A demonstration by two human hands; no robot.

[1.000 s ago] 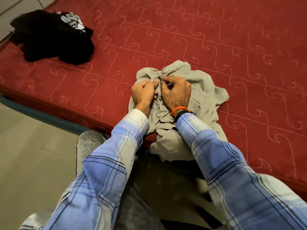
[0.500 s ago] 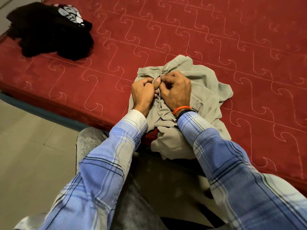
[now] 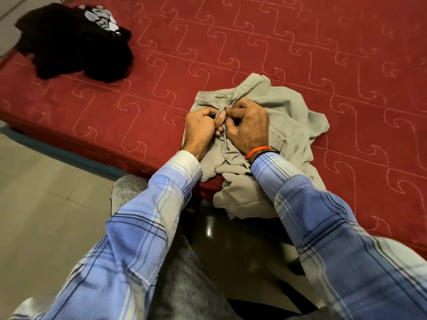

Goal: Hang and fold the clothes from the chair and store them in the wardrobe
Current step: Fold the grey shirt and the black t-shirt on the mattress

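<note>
A red mattress [image 3: 254, 54] with pale quilted stitching fills most of the head view, its near edge running from the left side down toward the lower right. Below that edge lies a pale tiled floor [image 3: 41, 215] on the left, with a darker glossy patch nearer the middle.

The person's two arms reach in from the bottom in blue plaid sleeves [image 3: 143, 239], and a grey trouser leg [image 3: 180, 273] shows between them.

A black garment [image 3: 76, 49] sits bunched in the far left corner of the mattress, well apart from the hands, with a black-and-white patterned piece [image 3: 101, 19] on top of it.

A grey-beige shirt [image 3: 291, 125] lies crumpled at the near edge of the mattress, part of it drooping over the edge toward the floor. Its collar end points away from the person.

The left hand [image 3: 201, 130] is curled, its thumb and fingers gripping a fold of the shirt near the collar. The right hand [image 3: 249, 128] is just beside it, fingers bent and pinching the cloth at the same spot; the two hands touch or nearly touch at the fingertips. What exactly they pinch there is too small to tell.

An orange band [image 3: 256, 151] circles the right wrist, at the cuff.
</note>
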